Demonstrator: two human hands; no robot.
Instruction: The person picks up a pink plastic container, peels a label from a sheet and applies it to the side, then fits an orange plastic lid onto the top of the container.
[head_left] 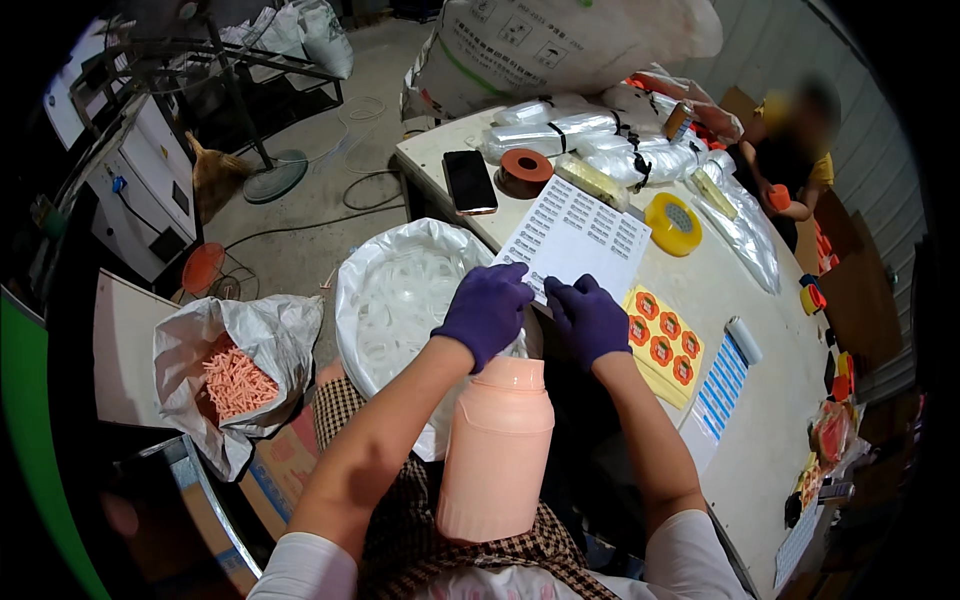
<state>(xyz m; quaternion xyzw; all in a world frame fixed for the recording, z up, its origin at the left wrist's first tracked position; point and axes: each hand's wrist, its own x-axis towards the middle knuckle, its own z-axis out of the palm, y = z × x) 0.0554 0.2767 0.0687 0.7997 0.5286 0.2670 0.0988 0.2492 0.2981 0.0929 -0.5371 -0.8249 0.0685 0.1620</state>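
Note:
My left hand (pixel 487 312), in a purple glove, is closed at the near edge of a white sheet of printed labels (pixel 590 215), fingertips on the paper. Beside it my right hand (pixel 588 318), gloved alike, has its fingers bent together on the same edge. Whether a single label is between the fingers is too small to tell. The sheet lies on the table's edge. Below my hands a peach-coloured plastic bottle (pixel 497 455) with a wide neck stands on my lap, against my checked apron, and neither hand touches it.
Left of my hands stands a white-lined bin (pixel 385 290) of clear plastic pieces; farther left, a sack (pixel 290 335) of pink pieces. The table (pixel 730 290) bears a phone (pixel 470 182), tape rolls (pixel 524 172), round orange stickers (pixel 662 335) and bagged film. A person (pixel 800 140) sits far right.

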